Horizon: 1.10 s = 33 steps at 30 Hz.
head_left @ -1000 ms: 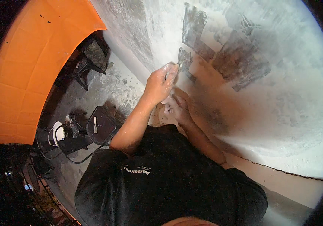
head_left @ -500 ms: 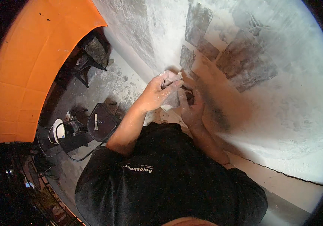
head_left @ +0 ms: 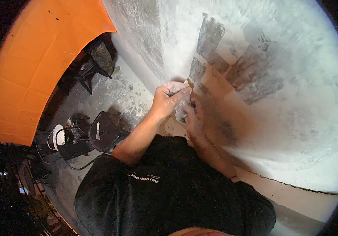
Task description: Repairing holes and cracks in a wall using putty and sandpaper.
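In front of my chest, near the wall corner, both hands are closed on a dusty, pale grey sheet (head_left: 180, 113). It is bent and looks thin, like a folded piece of abrasive; its exact kind is unclear. My left hand (head_left: 165, 99) pinches its upper part between thumb and fingers. Lower down and to the right, my right hand (head_left: 193, 118) grips its edge with curled fingers, partly in shadow. White dust coats both hands. A small pale tip of the sheet sticks up above the left thumb.
The wall (head_left: 302, 102) at the right is patchy white and grey, with a dark crack (head_left: 291, 179) along its foot. On the left, a black chair (head_left: 108, 135) bears a putty knife (head_left: 97, 131). A white round object (head_left: 59, 135) and orange sheeting (head_left: 31, 78) are farther left.
My right hand has moved in closer to my left, and the sheet has turned so that less of its face shows. The whole view has shifted slightly.
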Each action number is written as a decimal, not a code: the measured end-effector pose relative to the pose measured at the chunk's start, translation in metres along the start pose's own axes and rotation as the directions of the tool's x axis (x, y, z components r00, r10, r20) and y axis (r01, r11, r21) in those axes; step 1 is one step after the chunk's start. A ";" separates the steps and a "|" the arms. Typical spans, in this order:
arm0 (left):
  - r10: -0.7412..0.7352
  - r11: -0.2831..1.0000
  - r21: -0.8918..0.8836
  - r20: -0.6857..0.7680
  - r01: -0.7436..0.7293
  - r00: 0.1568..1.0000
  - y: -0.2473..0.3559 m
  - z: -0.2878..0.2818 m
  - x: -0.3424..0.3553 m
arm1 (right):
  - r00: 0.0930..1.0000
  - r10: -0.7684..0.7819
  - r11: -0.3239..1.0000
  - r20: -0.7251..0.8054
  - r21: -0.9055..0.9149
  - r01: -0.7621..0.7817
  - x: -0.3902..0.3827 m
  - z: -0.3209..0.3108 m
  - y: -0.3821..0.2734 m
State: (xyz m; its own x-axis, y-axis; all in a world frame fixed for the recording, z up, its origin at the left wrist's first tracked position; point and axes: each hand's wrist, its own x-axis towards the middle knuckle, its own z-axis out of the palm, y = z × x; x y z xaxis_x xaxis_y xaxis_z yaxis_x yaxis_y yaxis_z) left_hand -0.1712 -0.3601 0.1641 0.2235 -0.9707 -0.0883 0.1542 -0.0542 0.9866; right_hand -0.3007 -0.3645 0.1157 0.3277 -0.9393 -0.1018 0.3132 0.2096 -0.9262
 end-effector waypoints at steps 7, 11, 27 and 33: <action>0.191 0.977 0.065 0.143 -0.202 0.971 -0.011 0.001 0.001 | 0.966 0.102 0.961 0.239 -0.274 -0.033 0.004 -0.015 -0.001; 0.157 0.987 0.008 0.147 -0.160 0.977 -0.011 -0.003 0.003 | 0.939 -0.119 0.849 0.322 -0.458 0.264 0.004 -0.010 -0.009; 0.179 0.958 -0.156 -0.331 -0.241 0.926 -0.007 -0.017 -0.007 | 0.934 -0.165 0.897 0.316 -0.345 0.276 -0.010 0.008 -0.011; 0.151 0.961 -0.144 -0.443 -0.237 0.884 -0.032 -0.007 -0.004 | 0.809 -0.419 0.609 0.412 -0.533 0.587 -0.016 0.014 -0.007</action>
State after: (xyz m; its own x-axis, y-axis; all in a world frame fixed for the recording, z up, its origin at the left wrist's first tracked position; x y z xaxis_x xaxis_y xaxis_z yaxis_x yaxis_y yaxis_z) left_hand -0.1706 -0.3526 0.1318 0.6468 -0.7626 0.0104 0.2337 0.2112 0.9491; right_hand -0.2956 -0.3470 0.1294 0.5009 -0.7360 0.4554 -0.0921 -0.5686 -0.8175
